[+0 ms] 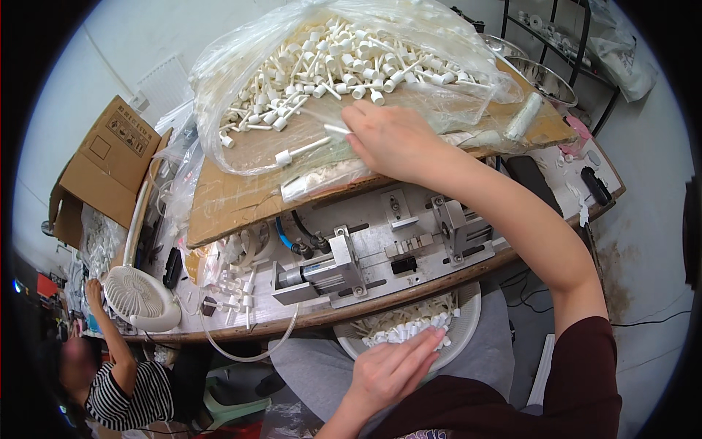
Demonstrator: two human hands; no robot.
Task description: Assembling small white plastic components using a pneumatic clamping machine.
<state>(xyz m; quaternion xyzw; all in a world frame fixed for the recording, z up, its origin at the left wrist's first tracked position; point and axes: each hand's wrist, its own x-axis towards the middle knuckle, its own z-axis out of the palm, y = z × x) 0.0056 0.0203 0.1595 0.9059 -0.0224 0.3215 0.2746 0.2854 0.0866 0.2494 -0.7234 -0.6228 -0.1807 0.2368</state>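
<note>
- White plastic stemmed caps (pixel 344 66), short tubes on thin sticks, heaped in a crinkled clear bag (pixel 241 66) on a cardboard sheet (pixel 219 201), far centre.
- My right hand (pixel 391 135) rests at the bag's near edge, fingertips pinching one stem (pixel 336 129).
- My left hand (pixel 391 369) lies flat, fingers together, on caps in a white round basket (pixel 468 322) in my lap.
- Between them: a grey metal jig (pixel 365 252), hard-edged; room is tight.

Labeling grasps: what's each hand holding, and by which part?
Right hand pinches a white stick part by one end of its thin stem. Left hand rests flat on white parts in the basket, gripping nothing.
</note>
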